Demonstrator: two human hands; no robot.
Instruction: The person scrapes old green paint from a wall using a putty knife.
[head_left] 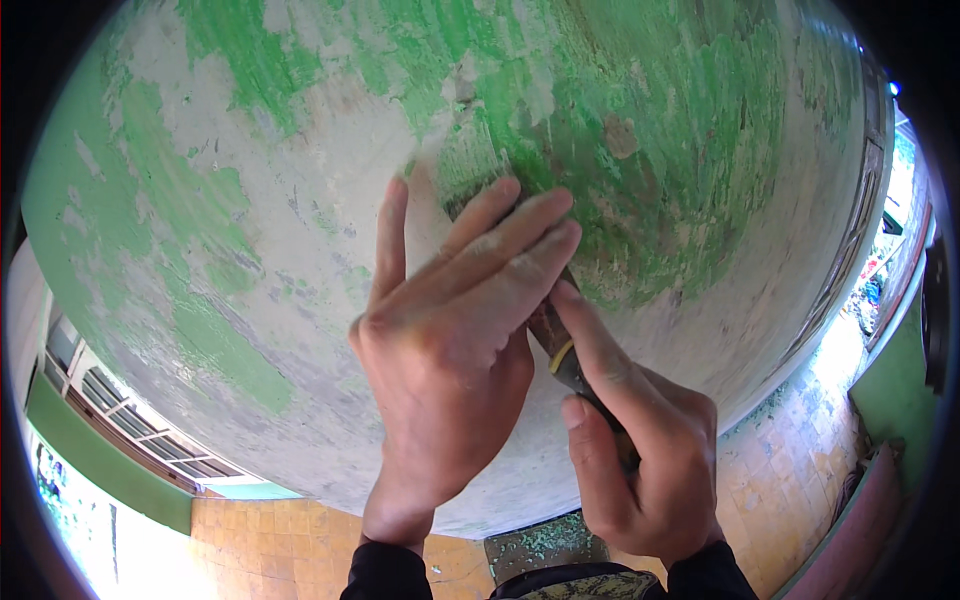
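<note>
A wall (300, 170) with patchy green paint over pale, scraped plaster fills most of the picture. Near the middle, my right hand (650, 450) is closed around the dark handle of a scraper (553, 338), which has a yellow band and is tilted up-left toward the wall. My left hand (445, 345) lies across the tool's upper end with its fingers stretched out, the little finger apart from the others. The blade is mostly hidden under those fingers, and my left thumb is out of sight.
Below are yellow floor tiles (260, 520) and a dark patch (540, 550) strewn with green flakes. A white-barred window (175, 440) and bright opening sit lower left. At right are a framed opening (855, 240), a green wall (890, 390) and a pinkish curved object (850, 520).
</note>
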